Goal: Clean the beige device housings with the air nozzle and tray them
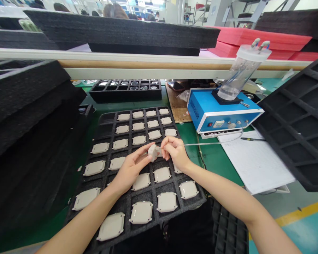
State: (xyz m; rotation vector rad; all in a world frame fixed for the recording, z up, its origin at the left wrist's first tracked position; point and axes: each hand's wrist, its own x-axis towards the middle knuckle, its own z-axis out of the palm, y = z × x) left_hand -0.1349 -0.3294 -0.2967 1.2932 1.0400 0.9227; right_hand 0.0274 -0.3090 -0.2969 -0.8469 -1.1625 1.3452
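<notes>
While clamping a pale case point(152, 152) above the black foam tray point(104, 131) between thumb and fingers of the left hand point(131, 167), noted pinching a clear tube point(201, 144) near it with bent fingers of the right hand point(176, 152).

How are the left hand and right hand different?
The left hand holds a beige case; the right hand pinches a thin, clear tube. The left hand's fingers stretch out, while the right hand's fingers curl in. Both are bare, above the black tray.
</notes>
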